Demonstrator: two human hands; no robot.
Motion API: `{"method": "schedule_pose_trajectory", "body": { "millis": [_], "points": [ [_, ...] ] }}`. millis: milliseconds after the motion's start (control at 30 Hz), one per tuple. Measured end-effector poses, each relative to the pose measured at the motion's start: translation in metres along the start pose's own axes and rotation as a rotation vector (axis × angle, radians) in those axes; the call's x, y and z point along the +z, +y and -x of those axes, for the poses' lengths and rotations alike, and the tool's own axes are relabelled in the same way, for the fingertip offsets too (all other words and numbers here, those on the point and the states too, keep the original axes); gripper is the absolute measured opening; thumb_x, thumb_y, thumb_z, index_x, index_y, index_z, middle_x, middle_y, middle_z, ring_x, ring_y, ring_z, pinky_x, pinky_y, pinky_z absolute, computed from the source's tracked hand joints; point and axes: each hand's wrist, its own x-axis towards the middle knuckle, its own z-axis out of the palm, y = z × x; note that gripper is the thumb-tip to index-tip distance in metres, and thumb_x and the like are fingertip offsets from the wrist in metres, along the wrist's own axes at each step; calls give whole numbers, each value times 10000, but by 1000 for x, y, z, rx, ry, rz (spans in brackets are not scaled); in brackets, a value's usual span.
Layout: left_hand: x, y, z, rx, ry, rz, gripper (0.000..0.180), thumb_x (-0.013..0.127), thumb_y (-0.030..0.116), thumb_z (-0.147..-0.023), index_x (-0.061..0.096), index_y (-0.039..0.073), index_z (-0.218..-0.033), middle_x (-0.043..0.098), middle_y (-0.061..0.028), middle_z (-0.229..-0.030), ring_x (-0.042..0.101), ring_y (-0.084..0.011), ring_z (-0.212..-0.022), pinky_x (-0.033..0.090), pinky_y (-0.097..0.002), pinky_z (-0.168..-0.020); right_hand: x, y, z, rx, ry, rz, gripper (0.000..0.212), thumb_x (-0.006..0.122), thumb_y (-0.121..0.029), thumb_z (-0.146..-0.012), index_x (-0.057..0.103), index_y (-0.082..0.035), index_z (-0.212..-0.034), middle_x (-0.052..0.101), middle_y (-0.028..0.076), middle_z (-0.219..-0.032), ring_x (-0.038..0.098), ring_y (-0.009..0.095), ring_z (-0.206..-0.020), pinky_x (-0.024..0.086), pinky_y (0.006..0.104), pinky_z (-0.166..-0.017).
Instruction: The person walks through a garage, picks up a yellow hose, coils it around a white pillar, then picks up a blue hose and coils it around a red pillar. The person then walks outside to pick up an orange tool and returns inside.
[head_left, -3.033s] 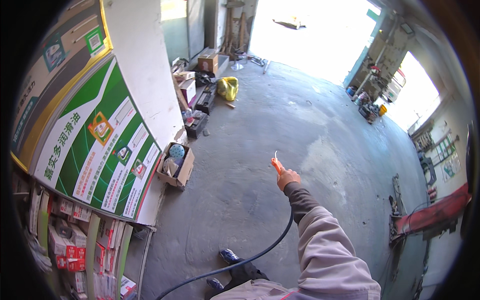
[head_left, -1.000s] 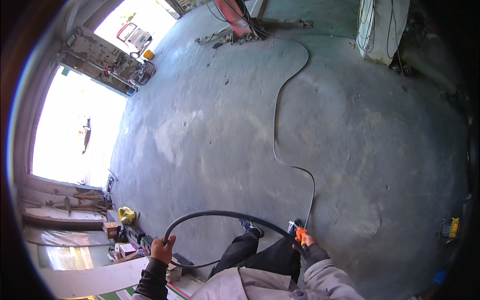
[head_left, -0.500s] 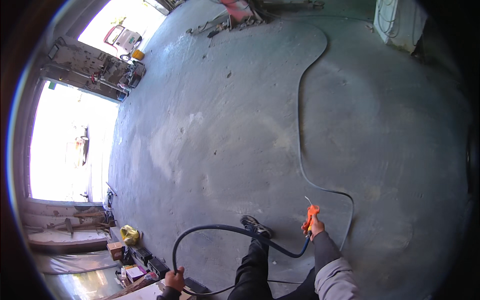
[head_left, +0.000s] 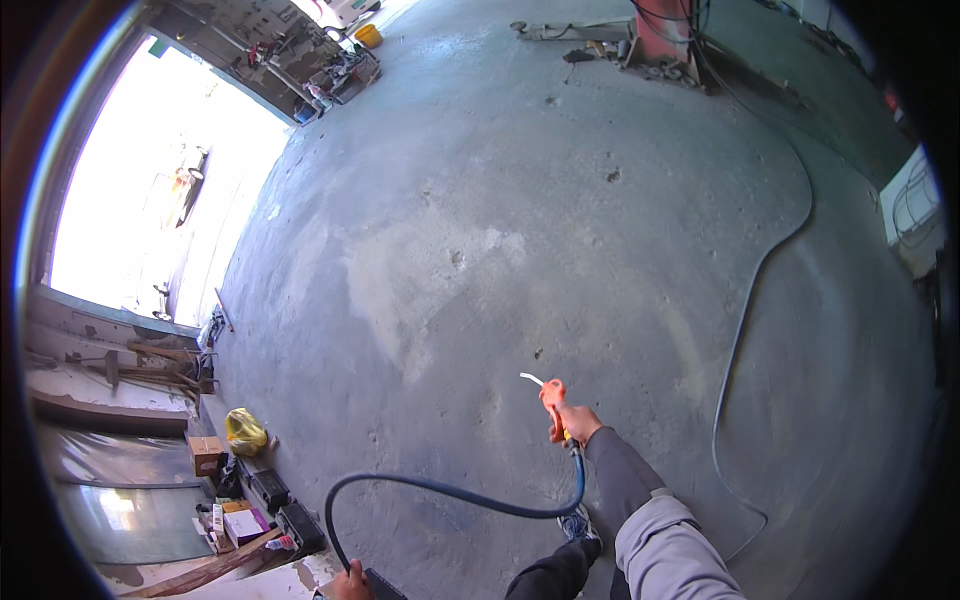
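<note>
My right hand (head_left: 577,421) is closed round an orange air blow gun (head_left: 553,400), whose thin pale nozzle points up and to the left. A dark hose (head_left: 450,490) leaves the bottom of the gun and bows over to the left in a wide loop. At the lower edge, my left hand (head_left: 352,583) grips that hose, its fingers wrapped round it and partly cut off by the picture's edge. Both the gun and the loop hang above the grey floor (head_left: 450,300).
More hose (head_left: 735,370) snakes along the floor at the right, toward a red post (head_left: 665,40) at the back. Boxes (head_left: 206,455), black cases and a yellow bag (head_left: 245,432) line the lower left. A white cabinet (head_left: 915,205) stands at the far right; a bright doorway opens left.
My view has turned, so the floor hose and red post appear farther right. My right hand with the blow gun has swung left, its nozzle now pointing more leftward. My left hand sits lower.
</note>
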Motion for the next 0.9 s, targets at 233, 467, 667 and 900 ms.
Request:
{"method": "schedule_pose_trajectory", "body": {
  "millis": [233, 467, 667, 900],
  "points": [
    [42, 64, -65, 22, -43, 98, 603, 471, 602, -993, 545, 64, -732, 453, -13, -491, 446, -135, -379, 361, -291, -379, -124, -124, -79, 236, 265, -92, 563, 450, -550, -1010, 534, -5, -1124, 631, 154, -750, 631, 251, -554, 507, 379, -438],
    [116, 183, -118, 156, -18, -38, 610, 403, 580, -1026, 579, 51, -779, 481, 0, -521, 456, -100, -437, 367, -265, -436, -169, -435, -177, -382, 431, -126, 618, 450, -626, -983, 587, -52, -801, 590, 92, -596, 573, 196, -467, 433, 329, -397],
    [119, 241, -143, -24, 9, 161, 701, 341, 645, -1011, 565, 39, -740, 474, -13, -501, 460, -120, -413, 376, -273, -420, 10, -558, -268, -456, 250, 31, 560, 517, -598, -970, 616, -52, -892, 628, 71, -663, 635, 181, -525, 458, 295, -432],
    [63, 188, -165, -228, 169, 278, 745, 329, 701, -983, 528, 53, -675, 426, -16, -449, 417, -138, -354, 339, -291, -361, 182, -485, -312, -496, 135, 340, 604, 491, -572, -981, 653, -5, -848, 658, 95, -680, 660, 185, -576, 508, 323, -554]
  ]
}}
